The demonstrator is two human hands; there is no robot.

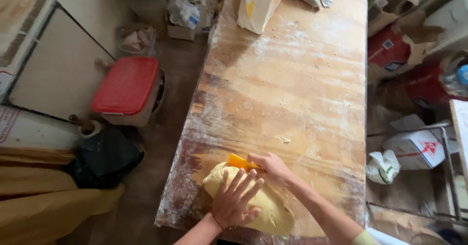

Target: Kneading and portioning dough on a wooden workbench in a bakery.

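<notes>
Two hands on one big lump of pale yellow dough (273, 211), which sits at the near end of a long, flour-dusted wooden table (302, 94). The left hand (236, 201) lies flat on top of the dough, fingers spread apart. The right hand (274, 169) has its fingers clamped on a flat yellow plastic scraper (240, 162), whose edge meets the far side of the dough. At the far end of the table stands a white paper sack (258, 4). On the floor to the left there's a box with a red lid (127, 85) and a black plastic bag (104, 158).
</notes>
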